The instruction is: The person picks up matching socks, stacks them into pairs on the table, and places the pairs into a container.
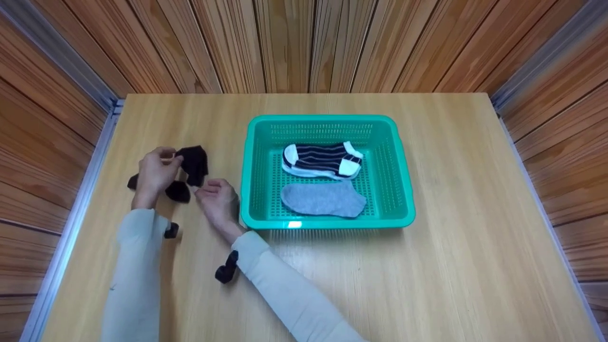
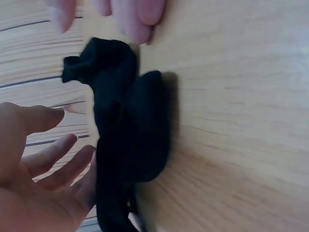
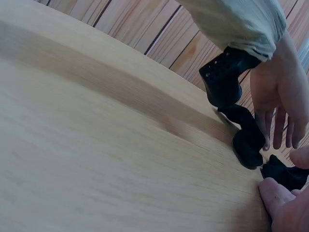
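On the left of the table lies a black sock point(image 1: 194, 164), rumpled and bent. A second black sock point(image 1: 178, 191) lies beside it, its middle hidden under my left hand point(image 1: 156, 173). My left hand hovers over the socks with relaxed fingers; in the left wrist view its fingers point(image 2: 58, 169) are spread next to the black cloth point(image 2: 130, 125). At the near right end of the black socks is my right hand point(image 1: 219, 202), fingers loosely bent. In the right wrist view, its thumb and fingers are parted around the end of a black sock point(image 3: 285, 174).
Right of my hands stands a green basket point(image 1: 327, 224). Inside it lie striped black-and-white socks point(image 1: 318, 160) and a grey sock point(image 1: 325, 199). Wood-plank walls point(image 1: 289, 47) enclose the table at the back and sides. Black devices point(image 1: 227, 268) are worn at both wrists.
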Action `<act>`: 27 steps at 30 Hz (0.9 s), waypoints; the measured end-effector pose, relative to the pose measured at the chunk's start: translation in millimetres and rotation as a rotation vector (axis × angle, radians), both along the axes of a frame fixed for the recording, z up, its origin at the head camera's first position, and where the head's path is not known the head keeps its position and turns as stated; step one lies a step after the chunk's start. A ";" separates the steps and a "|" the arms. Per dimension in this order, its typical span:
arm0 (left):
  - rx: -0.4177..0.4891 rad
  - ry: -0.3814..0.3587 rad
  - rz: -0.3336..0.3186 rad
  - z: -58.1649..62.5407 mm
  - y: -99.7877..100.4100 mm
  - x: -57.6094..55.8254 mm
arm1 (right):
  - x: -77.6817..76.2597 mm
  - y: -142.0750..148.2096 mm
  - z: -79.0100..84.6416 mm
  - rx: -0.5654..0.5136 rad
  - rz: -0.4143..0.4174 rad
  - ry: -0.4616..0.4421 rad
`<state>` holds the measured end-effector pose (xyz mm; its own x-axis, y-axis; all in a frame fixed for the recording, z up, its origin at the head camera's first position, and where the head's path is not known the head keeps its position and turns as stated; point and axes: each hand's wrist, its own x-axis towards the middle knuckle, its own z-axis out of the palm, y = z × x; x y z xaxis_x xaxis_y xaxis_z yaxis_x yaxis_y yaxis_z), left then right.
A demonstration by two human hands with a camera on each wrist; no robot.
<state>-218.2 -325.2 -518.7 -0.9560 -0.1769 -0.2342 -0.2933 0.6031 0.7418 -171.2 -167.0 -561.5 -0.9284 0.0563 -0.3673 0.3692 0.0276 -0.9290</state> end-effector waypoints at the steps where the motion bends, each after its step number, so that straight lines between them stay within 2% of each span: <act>1: 0.007 -0.012 0.000 -3.1 -0.1 -1.9 | -0.7 -0.7 -1.3 -0.007 0.000 -0.014; 4: 0.036 -0.026 0.014 -12.1 1.5 -8.1 | -2.6 -0.8 -2.8 0.052 0.004 -0.018; 8: 0.054 -0.008 0.027 -20.4 3.2 -15.3 | -6.4 -2.4 -3.1 0.149 0.005 0.006; 15: -0.010 -0.003 0.027 -26.8 5.6 -19.4 | -12.1 -8.0 -1.7 0.167 0.024 0.021; 21: -0.013 -0.031 0.012 -26.6 15.1 -17.9 | -15.4 -7.3 -0.5 0.097 0.004 -0.014; 27: -0.041 -0.077 -0.052 -13.5 15.1 -11.0 | -13.2 -13.2 4.1 -0.068 0.005 -0.059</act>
<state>-229.2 -310.1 -532.2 -0.9436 -0.1385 -0.3009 -0.3160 0.6486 0.6925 -184.4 -180.3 -557.4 -0.9051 0.0247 -0.4245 0.4237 -0.0326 -0.9052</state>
